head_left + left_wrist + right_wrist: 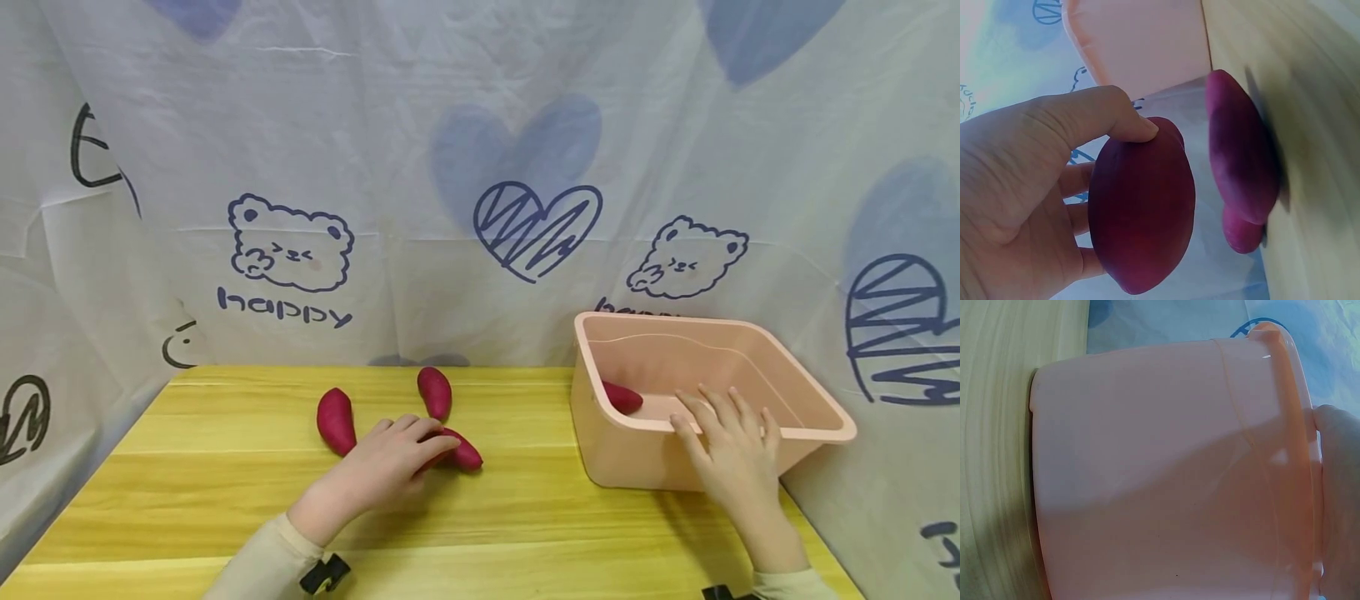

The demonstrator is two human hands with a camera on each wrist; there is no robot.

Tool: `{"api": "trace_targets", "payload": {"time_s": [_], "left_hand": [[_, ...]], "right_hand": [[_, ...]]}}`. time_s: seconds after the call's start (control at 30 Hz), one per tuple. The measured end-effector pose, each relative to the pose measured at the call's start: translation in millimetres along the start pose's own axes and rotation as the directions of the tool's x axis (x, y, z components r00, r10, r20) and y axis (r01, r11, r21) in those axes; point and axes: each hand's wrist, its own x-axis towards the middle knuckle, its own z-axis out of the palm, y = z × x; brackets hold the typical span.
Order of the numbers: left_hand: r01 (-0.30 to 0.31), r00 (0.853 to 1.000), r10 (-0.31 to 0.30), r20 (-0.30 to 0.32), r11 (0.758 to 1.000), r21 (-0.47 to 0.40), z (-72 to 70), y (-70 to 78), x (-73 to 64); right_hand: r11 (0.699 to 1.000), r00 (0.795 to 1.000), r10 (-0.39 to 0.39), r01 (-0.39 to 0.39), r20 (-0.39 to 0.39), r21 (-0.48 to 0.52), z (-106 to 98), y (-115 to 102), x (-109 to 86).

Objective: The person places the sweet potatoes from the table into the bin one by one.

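Note:
My left hand (pixel 382 462) holds a dark red sweet potato (pixel 1141 212), thumb on one side and fingers behind it; in the head view the hand mostly hides it. Just past the fingertips lies another sweet potato (pixel 467 452) on the table. A third sweet potato (pixel 435 393) lies farther back, and one more sweet potato (pixel 337 421) is left of the hand. At the near rim of a pink plastic bin (pixel 645 454), my right hand (pixel 738 458) rests with spread fingers reaching over the edge. Inside the bin, a sweet potato (pixel 622 398) lies against the left wall.
The yellow wood-grain table (pixel 225 492) carries everything. A pale printed cloth (pixel 405 275) with hearts and bears hangs along its back edge and sides. The bin stands at the table's right end, close to the cloth.

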Motion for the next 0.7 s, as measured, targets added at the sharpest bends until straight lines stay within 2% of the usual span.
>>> {"api": "trace_targets", "payload": {"time_s": [0.17,0.47,0.7], "left_hand": [[-0.031,0.999,0.032,-0.027,0.999,0.03,-3.8,3.8,12.3],[-0.069,0.997,0.07,-0.015,0.997,0.041,-6.9,8.0,32.1],[-0.093,0.995,0.093,-0.017,0.995,0.034,-14.8,14.2,49.7]], "right_hand": [[1.0,1.0,0.0,0.0,-0.001,-0.001,1,1,0.2],[1.0,1.0,-0.001,0.001,0.0,0.008,2,2,-0.4],[1.0,1.0,-0.003,0.003,-0.009,0.009,2,2,0.1]]}}
